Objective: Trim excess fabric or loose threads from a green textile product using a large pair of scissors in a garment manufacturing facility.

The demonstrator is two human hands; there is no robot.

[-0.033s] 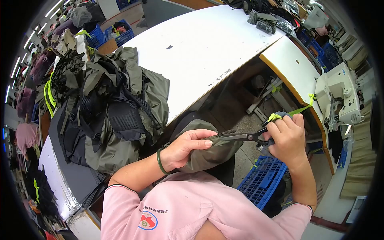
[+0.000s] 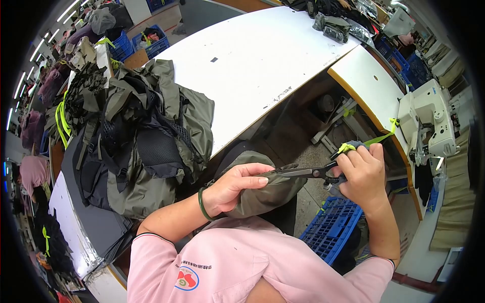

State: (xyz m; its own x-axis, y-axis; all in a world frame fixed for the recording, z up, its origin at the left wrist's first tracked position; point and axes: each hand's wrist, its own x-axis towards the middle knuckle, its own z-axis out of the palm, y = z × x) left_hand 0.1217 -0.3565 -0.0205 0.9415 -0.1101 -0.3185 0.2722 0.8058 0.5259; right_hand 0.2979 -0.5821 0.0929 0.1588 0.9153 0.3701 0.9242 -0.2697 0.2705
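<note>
Left hand [image 2: 235,189]: one, centre of the frame, thumb and fingers pinched together on the cloth. Green bangle [image 2: 202,204] at its wrist.

Right hand [image 2: 365,171]: one, right of centre, fingers wrapped round the handles of the scissors. The two hands are apart, the blades lying between them.

Scissors [image 2: 316,173]: one pair, dark, centre right, tips pointing left and meeting the cloth beside the left fingertips. From here I cannot tell whether any of the cloth sits between the blades.

Cloth [image 2: 265,197]: olive, one piece, centre of the frame, below the blades and in front of the pink shirt [image 2: 237,262].

Strip [image 2: 380,140]: lime, right of centre, running from the scissors' handles up to the edge beside the sewing machine [image 2: 432,116], which stands at the right.

Changes against the earlier frame: I find none that I can make out. Both hands, scissors and cloth keep the same places, and the grips match.

Surroundings, likewise unmoved: white table [image 2: 242,65], upper centre; heap of olive and black bags [image 2: 159,144], left; dark sheets [image 2: 101,235], stacked, lower left; blue crate [image 2: 331,227], lower right of centre.
</note>
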